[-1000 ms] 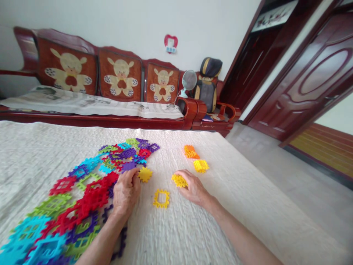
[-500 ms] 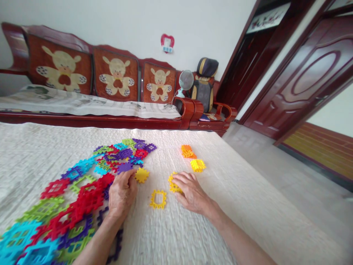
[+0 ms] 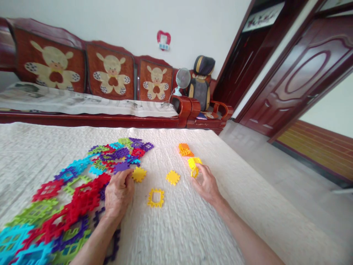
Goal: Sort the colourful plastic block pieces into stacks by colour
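My left hand [image 3: 119,189] is closed at the edge of a solid yellow interlocking tile [image 3: 139,175], thumb and fingertips pinching its left side beside the multicoloured heap. My right hand [image 3: 206,184] grips a yellow window-cut tile [image 3: 194,171], tilted up on its edge against or just in front of the other yellow tiles [image 3: 197,160]. Between the hands, another solid yellow tile [image 3: 173,177] lies flat. Nearer to me lies a yellow frame-shaped tile [image 3: 156,198] with a square opening.
A heap of red, green, blue and purple tiles [image 3: 85,197] spreads over the left of the cream cloth-covered surface [image 3: 182,228]. Orange tiles [image 3: 185,149] are stacked beyond the yellow ones. A wooden sofa [image 3: 132,120] and a small fan [image 3: 183,78] stand behind.
My right hand has moved right and away from me, carrying a yellow window-cut tile to the yellow stack. A solid yellow tile is uncovered where it was. My left hand keeps its pinch.
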A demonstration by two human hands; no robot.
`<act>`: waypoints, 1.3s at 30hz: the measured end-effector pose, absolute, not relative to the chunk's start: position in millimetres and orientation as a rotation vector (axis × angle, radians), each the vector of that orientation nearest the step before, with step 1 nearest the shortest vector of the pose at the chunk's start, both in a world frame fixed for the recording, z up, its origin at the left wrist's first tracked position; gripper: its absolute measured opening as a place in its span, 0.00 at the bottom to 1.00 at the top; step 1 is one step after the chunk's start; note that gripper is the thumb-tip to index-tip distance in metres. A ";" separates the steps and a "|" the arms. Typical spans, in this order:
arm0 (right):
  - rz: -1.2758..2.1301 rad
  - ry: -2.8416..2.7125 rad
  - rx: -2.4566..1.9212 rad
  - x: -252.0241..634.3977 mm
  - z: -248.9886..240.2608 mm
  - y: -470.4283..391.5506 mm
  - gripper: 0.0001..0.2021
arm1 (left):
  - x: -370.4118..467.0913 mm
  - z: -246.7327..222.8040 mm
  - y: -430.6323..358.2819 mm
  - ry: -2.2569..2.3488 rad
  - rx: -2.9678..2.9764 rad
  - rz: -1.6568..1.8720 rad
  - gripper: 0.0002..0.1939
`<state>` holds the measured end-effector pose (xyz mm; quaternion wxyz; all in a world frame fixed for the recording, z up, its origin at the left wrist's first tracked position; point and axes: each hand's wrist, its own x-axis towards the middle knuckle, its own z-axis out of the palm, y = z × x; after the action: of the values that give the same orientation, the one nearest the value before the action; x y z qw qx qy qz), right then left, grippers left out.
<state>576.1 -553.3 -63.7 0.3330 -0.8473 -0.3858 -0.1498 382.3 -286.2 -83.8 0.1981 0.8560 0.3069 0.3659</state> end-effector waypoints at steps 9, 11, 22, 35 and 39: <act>-0.510 -0.783 -2.243 595.4 -73.9 -560.5 0.22 | 382.1 -86.3 -284.3 0.867 2.400 1.032 0.14; -0.534 -0.772 -2.236 595.1 -71.7 -561.1 0.22 | 381.8 -86.9 -284.1 0.867 2.405 1.027 0.13; -0.366 -0.597 -2.259 606.9 -69.3 -558.9 0.25 | 382.2 -85.3 -283.9 0.887 2.437 1.007 0.12; -0.462 -0.644 -2.214 601.8 -74.3 -568.3 0.25 | 381.9 -89.6 -281.3 0.872 2.438 1.020 0.12; -0.400 -0.704 -2.182 595.4 -74.1 -574.0 0.20 | 382.3 -89.2 -281.6 0.862 2.434 1.036 0.13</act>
<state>595.4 -574.0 -74.1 0.3959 -0.8609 -0.2778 -0.1579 382.3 -281.6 -89.2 0.1788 0.8608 0.3049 0.3663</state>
